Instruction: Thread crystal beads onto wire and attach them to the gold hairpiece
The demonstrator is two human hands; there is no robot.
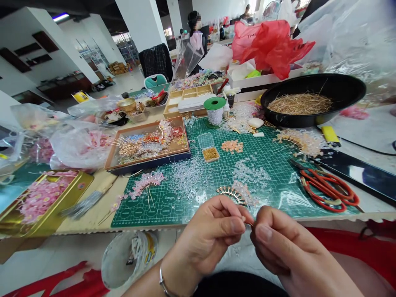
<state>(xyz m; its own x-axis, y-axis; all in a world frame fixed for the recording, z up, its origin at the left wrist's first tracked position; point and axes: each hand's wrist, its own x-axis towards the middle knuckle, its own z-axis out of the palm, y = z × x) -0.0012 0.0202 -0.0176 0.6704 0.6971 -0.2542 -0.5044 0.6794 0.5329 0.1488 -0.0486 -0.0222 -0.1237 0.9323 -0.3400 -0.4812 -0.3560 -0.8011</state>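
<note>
A short gold-coloured wire [249, 224] is pinched at the fingertips, though it is so thin and partly hidden that its exact form is hard to make out. It sits just above the table edge, between the left hand [210, 235] and the right hand [289, 245], which are close together and both closed on it. A metal bangle [163, 282] circles the left wrist.

Just beyond the fingers, on a green cutting mat [154, 218], lies a gold fan-shaped comb frame [232, 194] beside scattered clear beads [188, 177]. Red-handled scissors [328, 192] lie farther right of the hands. Ahead of them stand a small box of gold beads [210, 154] and a wooden tray of beaded sprays [147, 144]. A gold tin of pink flowers [40, 202] sits well left of the hands, and a black pan of fine golden wires [312, 99] sits far ahead and right.
</note>
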